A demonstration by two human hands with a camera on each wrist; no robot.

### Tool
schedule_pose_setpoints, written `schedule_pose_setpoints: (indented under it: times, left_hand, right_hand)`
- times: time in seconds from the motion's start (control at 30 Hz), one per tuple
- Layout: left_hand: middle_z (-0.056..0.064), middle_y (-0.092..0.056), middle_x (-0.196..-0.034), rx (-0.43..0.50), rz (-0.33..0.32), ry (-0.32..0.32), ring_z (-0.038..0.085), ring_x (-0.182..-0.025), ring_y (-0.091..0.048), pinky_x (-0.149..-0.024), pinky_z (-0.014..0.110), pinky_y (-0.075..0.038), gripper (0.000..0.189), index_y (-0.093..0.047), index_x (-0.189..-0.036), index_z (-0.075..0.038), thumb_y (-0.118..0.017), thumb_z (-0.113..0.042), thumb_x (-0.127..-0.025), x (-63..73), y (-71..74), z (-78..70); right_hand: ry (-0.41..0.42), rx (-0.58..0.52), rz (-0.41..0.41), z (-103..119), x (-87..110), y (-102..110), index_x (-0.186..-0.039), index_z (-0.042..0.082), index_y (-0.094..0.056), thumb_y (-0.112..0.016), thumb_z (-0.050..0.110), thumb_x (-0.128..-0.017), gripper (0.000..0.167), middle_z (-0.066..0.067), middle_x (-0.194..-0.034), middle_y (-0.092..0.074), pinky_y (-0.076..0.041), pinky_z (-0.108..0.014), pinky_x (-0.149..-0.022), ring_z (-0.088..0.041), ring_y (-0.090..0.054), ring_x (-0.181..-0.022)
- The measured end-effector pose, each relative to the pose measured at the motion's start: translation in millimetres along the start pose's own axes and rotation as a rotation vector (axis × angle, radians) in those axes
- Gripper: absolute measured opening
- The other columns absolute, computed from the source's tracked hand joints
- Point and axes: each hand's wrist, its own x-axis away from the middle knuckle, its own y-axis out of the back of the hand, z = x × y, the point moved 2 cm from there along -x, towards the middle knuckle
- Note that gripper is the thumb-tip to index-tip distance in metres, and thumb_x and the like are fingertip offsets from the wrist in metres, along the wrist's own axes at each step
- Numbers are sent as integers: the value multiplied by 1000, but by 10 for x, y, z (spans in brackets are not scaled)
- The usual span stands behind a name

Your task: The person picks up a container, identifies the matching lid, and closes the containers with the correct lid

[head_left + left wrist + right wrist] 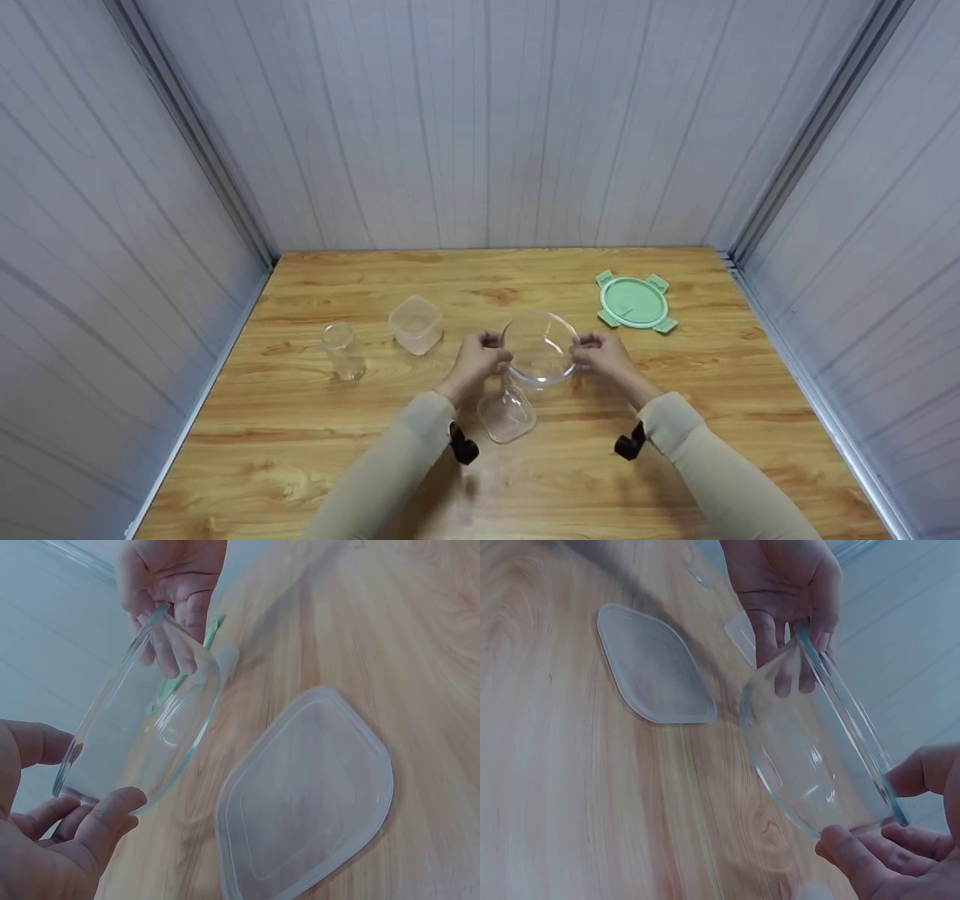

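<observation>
A round clear glass bowl (541, 352) is held between both hands above the middle of the table. The left hand (478, 360) pinches its left rim, thumb on the inner side and fingers beneath, as the left wrist view shows. On the opposite rim, the right hand (604, 357) grips in the same way; its thumb and fingers close on the glass edge in the right wrist view. Just below the bowl, near the left wrist, a translucent square lid (307, 795) lies flat on the wood.
Left of the hands are a translucent square container (416, 325) and a clear glass cup (344, 352). A round green lid (635, 302) with clip tabs lies at the back right. Pale panel walls (487, 127) enclose the wooden table (300, 450).
</observation>
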Motion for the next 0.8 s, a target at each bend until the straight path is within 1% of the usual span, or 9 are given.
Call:
schedule_pose_setpoints:
  times: [0.1, 0.2, 0.3, 0.43, 0.53, 0.67, 0.8]
  left_hand:
    - [17, -60, -115, 5, 10, -2, 20, -93, -61, -74, 25, -62, 35, -60, -121, 6, -66, 11, -87, 24, -21, -4]
    - [17, -59, -114, 3, 37, -9, 19, -91, -60, -73, 26, -62, 34, -60, -119, 6, -65, 12, -86, 42, -42, -3]
    - [19, -60, -115, -24, 62, -8, 18, -89, -61, -72, 26, -63, 34, -60, -119, 6, -64, 12, -86, 56, -62, 3]
    - [14, -60, -109, -71, 84, 11, 19, -87, -64, -71, 26, -65, 36, -60, -121, 7, -66, 10, -86, 72, -100, 7]
    - [9, -57, -104, -99, 100, 20, 20, -88, -65, -72, 27, -66, 38, -58, -124, 11, -67, 9, -87, 93, -134, 3]
    - [7, -57, -99, -137, 111, 27, 19, -86, -65, -72, 28, -66, 39, -57, -124, 14, -68, 7, -87, 128, -178, 2]
    - [6, -58, -97, -172, 112, 20, 18, -83, -64, -69, 27, -65, 35, -59, -120, 12, -68, 7, -86, 154, -220, 14]
  right_hand:
    - [-6, 0, 2, -10, 15, 33, -122, -14, -62, -67, -4, -92, 32, -14, -105, -75, -62, -21, -71, -7, -67, -82]
    - [-14, -8, 13, -15, 42, 64, -121, -13, -61, -68, -4, -91, 32, -11, -103, -73, -62, -21, -70, -10, -67, -83]
    - [-13, -11, 45, -15, 76, 101, -120, -11, -61, -68, -3, -93, 29, -9, -102, -70, -64, -23, -71, -13, -69, -85]
    - [-8, -2, 73, -16, 108, 156, -117, -12, -60, -69, -3, -93, 27, -8, -100, -68, -65, -26, -71, -14, -69, -84]
    - [-24, 3, 60, -30, 119, 183, -112, -9, -60, -71, -4, -91, 25, -6, -96, -65, -65, -28, -67, -13, -67, -77]
    - [-43, 31, 39, -52, 138, 215, -105, -6, -61, -73, -4, -88, 21, -3, -91, -63, -64, -28, -63, -13, -66, -73]
    - [-48, 86, 36, -69, 168, 272, -97, -1, -62, -74, -3, -86, 17, -2, -88, -62, -62, -26, -63, -12, -64, -73]
